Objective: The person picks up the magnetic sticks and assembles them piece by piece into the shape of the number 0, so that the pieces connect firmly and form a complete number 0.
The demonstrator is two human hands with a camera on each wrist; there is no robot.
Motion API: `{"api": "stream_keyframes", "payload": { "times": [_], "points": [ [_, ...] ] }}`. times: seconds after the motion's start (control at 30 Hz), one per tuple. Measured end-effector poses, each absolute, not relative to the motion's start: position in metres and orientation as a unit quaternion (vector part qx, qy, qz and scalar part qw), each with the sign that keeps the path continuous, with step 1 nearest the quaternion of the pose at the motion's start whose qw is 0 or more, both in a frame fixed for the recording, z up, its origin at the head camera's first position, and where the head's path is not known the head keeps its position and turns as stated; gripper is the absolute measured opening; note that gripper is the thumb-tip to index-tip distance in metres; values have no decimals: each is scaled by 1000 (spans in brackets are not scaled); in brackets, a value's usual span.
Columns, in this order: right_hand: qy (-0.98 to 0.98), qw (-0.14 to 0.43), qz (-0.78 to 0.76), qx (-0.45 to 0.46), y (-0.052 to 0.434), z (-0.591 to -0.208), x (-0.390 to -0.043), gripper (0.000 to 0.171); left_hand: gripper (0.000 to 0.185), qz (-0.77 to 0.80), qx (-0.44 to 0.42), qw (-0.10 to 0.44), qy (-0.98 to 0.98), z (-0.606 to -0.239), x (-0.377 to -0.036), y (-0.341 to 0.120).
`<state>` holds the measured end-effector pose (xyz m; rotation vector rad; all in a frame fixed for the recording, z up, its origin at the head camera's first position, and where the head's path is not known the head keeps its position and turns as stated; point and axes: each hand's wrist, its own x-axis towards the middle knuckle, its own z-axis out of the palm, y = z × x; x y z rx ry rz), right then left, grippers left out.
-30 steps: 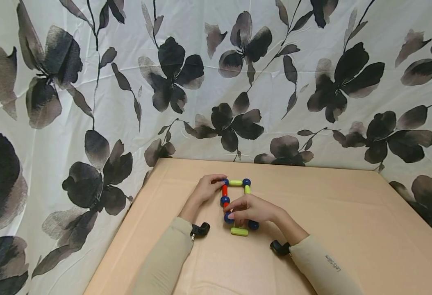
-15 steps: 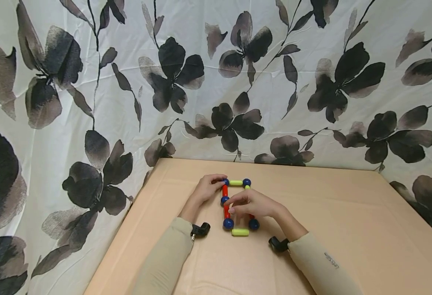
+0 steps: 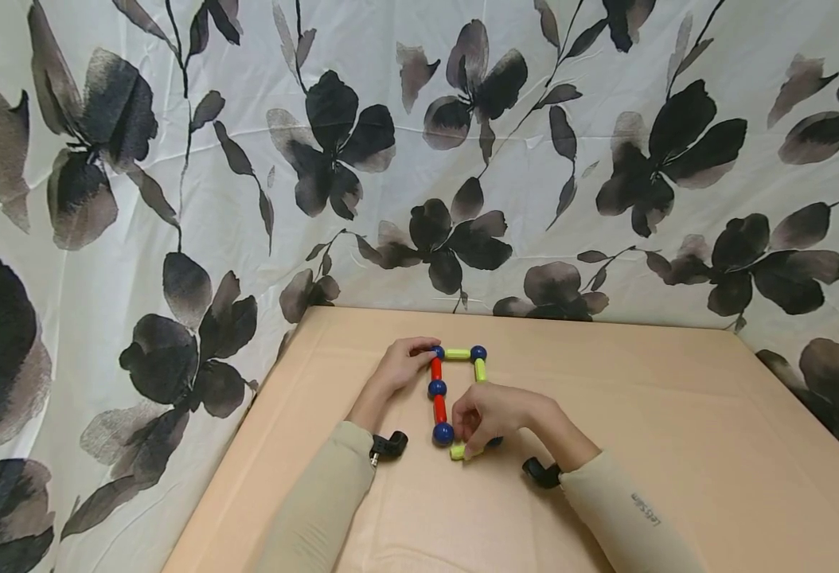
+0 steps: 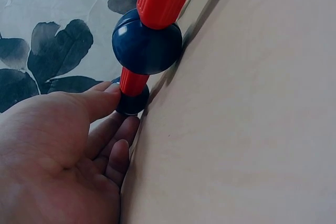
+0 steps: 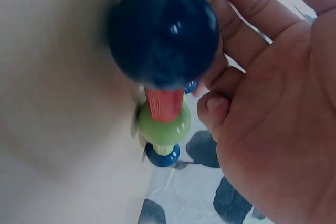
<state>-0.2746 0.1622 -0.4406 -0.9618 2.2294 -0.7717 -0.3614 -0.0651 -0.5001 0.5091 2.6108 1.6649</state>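
Observation:
A flat frame of red rods (image 3: 439, 407), green rods and blue balls lies on the tan table (image 3: 649, 414). My left hand (image 3: 419, 356) holds the frame's far-left corner ball (image 3: 437, 351); in the left wrist view my thumb (image 4: 100, 103) touches that ball (image 4: 131, 103), past a nearer blue ball (image 4: 147, 45). My right hand (image 3: 473, 442) curls down at the near end, with its fingertips pinching a loose green rod (image 3: 460, 452) between the near-left ball (image 3: 442, 433) and the half-hidden near-right ball (image 3: 495, 440). The right wrist view shows a large blue ball (image 5: 164, 32) beside my curled fingers (image 5: 231, 77).
A white cloth printed with black flowers (image 3: 462, 159) hangs close behind and to the left of the table. The table's left edge (image 3: 247, 430) drops off beside my left forearm. Bare table surface stretches to the right of the frame.
My right hand has dropped from above the frame's middle to the near end and taken hold of the loose green rod. The left hand stays on the corner ball.

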Motion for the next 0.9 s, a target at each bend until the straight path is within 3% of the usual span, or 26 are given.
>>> {"api": "stream_keyframes", "payload": {
  "times": [0.17,0.5,0.9],
  "points": [
    [857,281,-251,-351,156,-443,-270,23,29,534,163,3,829,-502,-362,-65],
    [847,284,-264,-364,161,-444,-273,5,29,531,165,4,831,-504,-364,-65],
    [853,275,-276,-346,164,-442,-277,10,28,536,165,4,828,-505,-364,-65]
  ]
}}
